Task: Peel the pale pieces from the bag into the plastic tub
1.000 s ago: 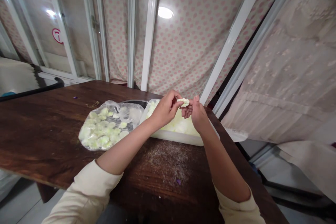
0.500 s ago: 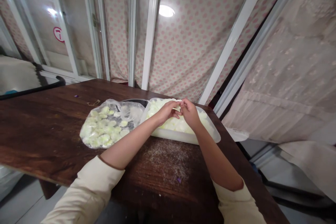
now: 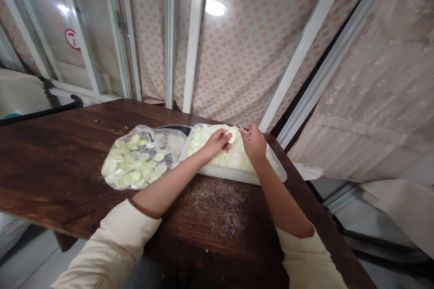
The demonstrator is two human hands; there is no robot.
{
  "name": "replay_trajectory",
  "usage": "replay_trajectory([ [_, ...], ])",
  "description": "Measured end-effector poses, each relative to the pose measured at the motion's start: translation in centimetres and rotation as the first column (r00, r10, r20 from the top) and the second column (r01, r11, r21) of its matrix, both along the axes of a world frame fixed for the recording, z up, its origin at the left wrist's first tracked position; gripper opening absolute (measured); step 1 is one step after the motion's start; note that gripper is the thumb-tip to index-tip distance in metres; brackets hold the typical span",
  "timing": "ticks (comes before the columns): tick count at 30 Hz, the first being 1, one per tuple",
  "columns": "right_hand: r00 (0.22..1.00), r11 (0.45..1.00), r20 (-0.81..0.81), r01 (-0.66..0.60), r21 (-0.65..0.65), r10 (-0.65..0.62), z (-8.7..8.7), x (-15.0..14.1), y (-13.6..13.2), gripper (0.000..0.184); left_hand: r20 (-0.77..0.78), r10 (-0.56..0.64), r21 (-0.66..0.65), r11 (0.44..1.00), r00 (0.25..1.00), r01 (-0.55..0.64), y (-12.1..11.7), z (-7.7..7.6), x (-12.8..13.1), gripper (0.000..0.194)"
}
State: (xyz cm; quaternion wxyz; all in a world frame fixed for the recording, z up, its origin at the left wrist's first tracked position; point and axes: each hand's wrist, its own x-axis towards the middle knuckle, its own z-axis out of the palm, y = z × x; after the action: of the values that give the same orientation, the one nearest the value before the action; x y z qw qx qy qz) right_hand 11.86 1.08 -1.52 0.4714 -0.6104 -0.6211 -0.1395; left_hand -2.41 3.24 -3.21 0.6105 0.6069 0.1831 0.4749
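Observation:
Both my hands hover over a translucent plastic tub filled with pale white-green vegetable pieces. My left hand pinches a small white piece between its fingertips. My right hand is closed too, its fingertips touching the same piece from the other side. A clear plastic bag of light green chopped pieces lies flat on the dark wooden table just left of the tub.
A dark metal pan rim shows behind the bag. White crumbs dust the table in front of the tub. Window frames and a dotted curtain stand behind the table. The table's right edge drops to the floor.
My hands dropped from above the tub down into it, then rose slightly, with a small white piece pinched between them now. The view shifted a little.

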Motion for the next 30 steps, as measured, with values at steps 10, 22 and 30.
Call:
replay_trajectory([
  [10,0.815,0.830,-0.200,-0.558,-0.018,0.544,-1.1,-1.7,0.6,0.028,0.045,0.025,0.036,0.999,0.999,-0.026,0.2,-0.3,0.1,0.020],
  [22,0.996,0.995,0.085,-0.037,0.095,0.029,-1.0,-0.9,0.2,0.034,-0.021,0.024,0.028,0.999,0.999,-0.023,-0.4,0.1,0.2,0.014],
  [30,0.987,0.976,-0.035,-0.146,0.164,0.154,-1.2,-0.5,0.8,0.030,0.043,0.034,-0.060,0.998,0.998,-0.031,-0.4,0.2,0.1,0.013],
])
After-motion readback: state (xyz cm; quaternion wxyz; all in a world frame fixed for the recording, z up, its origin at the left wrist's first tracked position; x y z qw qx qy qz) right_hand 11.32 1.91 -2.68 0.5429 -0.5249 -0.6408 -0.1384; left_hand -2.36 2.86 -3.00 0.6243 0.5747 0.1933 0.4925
